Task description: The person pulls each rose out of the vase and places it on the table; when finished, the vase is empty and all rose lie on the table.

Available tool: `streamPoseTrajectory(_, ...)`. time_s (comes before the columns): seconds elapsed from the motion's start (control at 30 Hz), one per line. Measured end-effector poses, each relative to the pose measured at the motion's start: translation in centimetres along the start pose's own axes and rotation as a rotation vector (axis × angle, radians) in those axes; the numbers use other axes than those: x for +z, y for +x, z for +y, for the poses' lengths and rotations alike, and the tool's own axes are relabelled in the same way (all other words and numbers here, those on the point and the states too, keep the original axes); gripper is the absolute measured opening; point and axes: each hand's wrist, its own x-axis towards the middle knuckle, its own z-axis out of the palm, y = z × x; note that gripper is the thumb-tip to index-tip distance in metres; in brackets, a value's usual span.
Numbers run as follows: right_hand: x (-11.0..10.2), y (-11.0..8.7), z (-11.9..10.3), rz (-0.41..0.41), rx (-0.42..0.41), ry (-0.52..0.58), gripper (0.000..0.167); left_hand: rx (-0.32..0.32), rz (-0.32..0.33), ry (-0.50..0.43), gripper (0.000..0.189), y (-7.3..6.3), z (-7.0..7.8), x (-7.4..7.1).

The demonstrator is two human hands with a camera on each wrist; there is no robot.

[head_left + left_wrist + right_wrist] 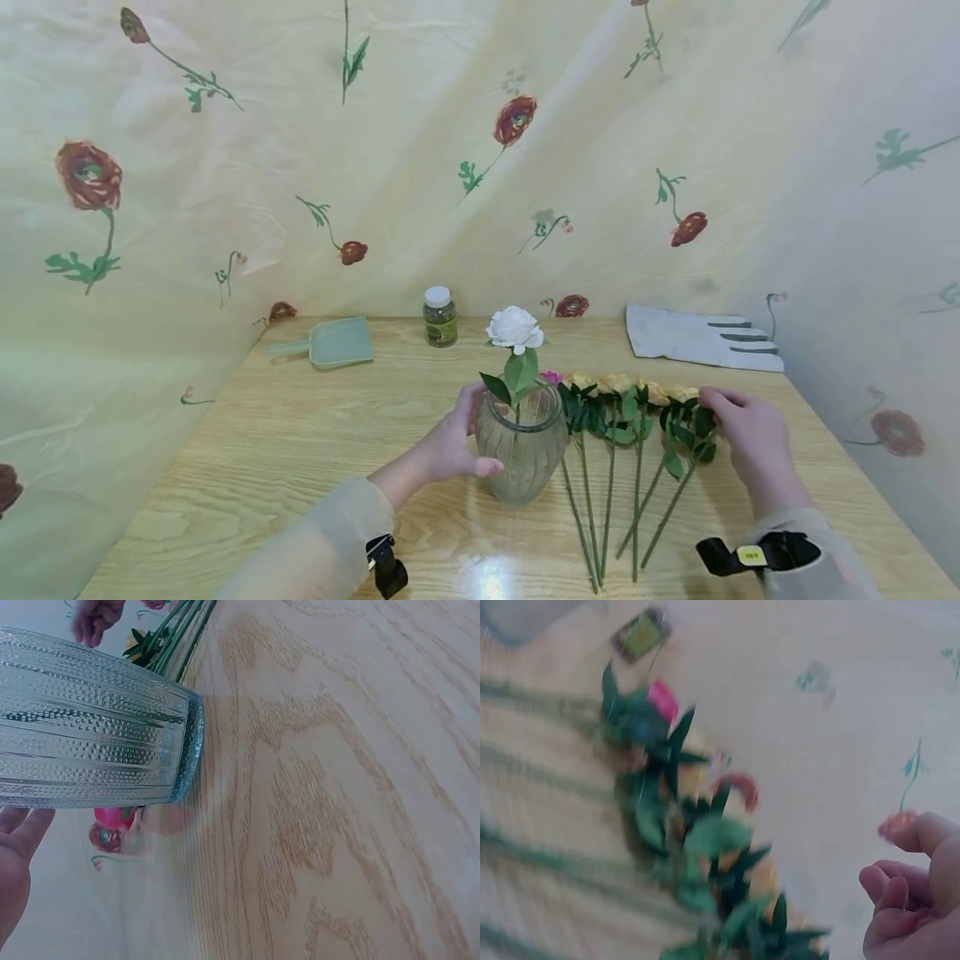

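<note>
In the head view, my left hand [457,442] holds the ribbed clear glass vase [521,458] from its left side, thumb in front and fingers behind. The vase stands upright on the table, and one white artificial rose [515,328] with green leaves rises out of it. Right of the vase lies a row of several yellow roses [615,383], with a pink flower [551,377] at its left end. My right hand [753,437] is beside the rightmost rose. In the right wrist view, my right hand [915,900] has loosely bent fingers with nothing visible between them.
At the back of the wooden table [300,450] are a pale green dustpan [341,342] on the left, a jar [440,321] with a white lid in the middle, and a light grey glove [675,335] on the right. A flower-patterned cloth [405,167] hangs behind.
</note>
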Motion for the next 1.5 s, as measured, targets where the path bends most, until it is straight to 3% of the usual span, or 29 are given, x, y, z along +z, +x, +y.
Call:
streamPoseTrajectory(0.33, 1.5, -1.8, -4.9, -0.098, -0.174, 0.082, 0.070, -0.019, 0.001, 0.001, 0.093, -0.1, 0.0, 0.0)
streamPoseTrajectory(0.47, 2.3, -2.8, -6.6, -0.127, -0.248, 0.123, 0.060, -0.025, -0.001, 0.005, 0.093, 0.0, -0.2, -0.1)
streamPoseTrajectory(0.63, 3.2, -4.0, -8.4, -0.181, -0.359, 0.251, 0.039, -0.051, 0.003, 0.011, 0.094, -0.1, -0.1, -0.1)
streamPoseTrajectory(0.83, 4.2, -5.6, -10.4, -0.299, -0.464, 0.378, 0.031, -0.064, 0.010, 0.017, 0.091, -0.1, 0.1, -0.1)
streamPoseTrajectory(1.1, 5.9, -7.7, -13.1, -0.368, -0.542, 0.279, 0.033, -0.070, 0.023, 0.032, 0.091, -0.2, 0.1, 0.0)
streamPoseTrajectory(1.3, 7.2, -8.5, -14.2, -0.405, -0.596, 0.310, 0.031, -0.075, 0.030, 0.023, 0.091, -0.2, 0.2, 0.0)
streamPoseTrajectory(1.5, 8.4, -9.1, -14.7, -0.347, -0.646, 0.232, 0.026, -0.057, 0.032, 0.016, 0.091, -0.2, 0.1, 0.0)
